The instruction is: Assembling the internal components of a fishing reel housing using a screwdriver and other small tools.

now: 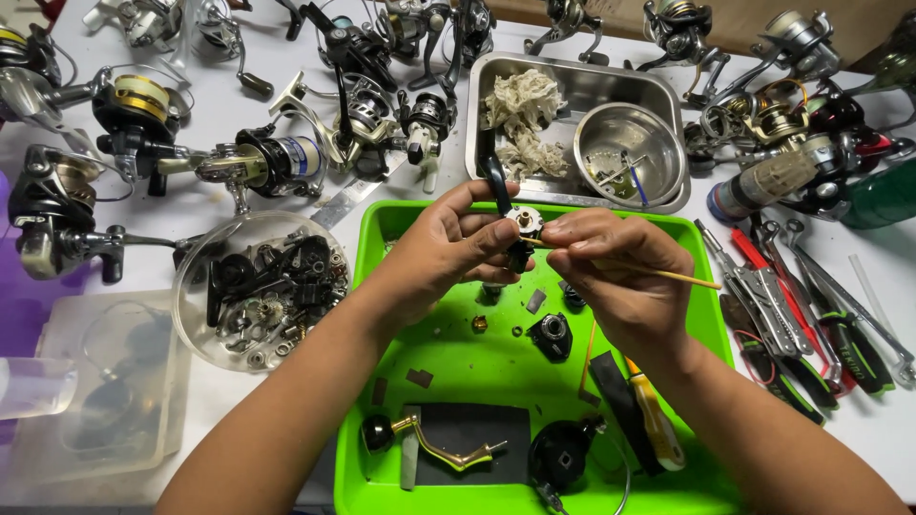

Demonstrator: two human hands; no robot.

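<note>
Closest to the person, at the near end of the green tray (pixel 377 381), there's a gold crank handle (pixel 434 441) with a black knob lying on a dark mat, a round black cover (pixel 560 453) next to it, and a yellow-handled screwdriver (pixel 654 418) off to the right. A bit further up the tray, a small black gear housing (pixel 551 334) and a few tiny loose bits sit right under the hands. Both hands are held up over the middle of the tray: the left hand (pixel 448 250) is closed around a black reel part (pixel 515 227), thumb and fingers pinching it, with a pale round face turned toward the other hand. The right hand (pixel 611 272) is pinched shut on a thin wooden stick (pixel 668 276), whose tip pokes in at the reel part, so the part sits right between the two hands, touching the left one. Left of the tray is a clear round bowl (pixel 260 291) full of dark parts; on the right, pliers (pixel 778 315) and wrenches. Further back, a steel tray (pixel 572 86) holds a rag and a small steel bowl (pixel 630 138), and spinning reels (pixel 272 162) crowd the far table.
</note>
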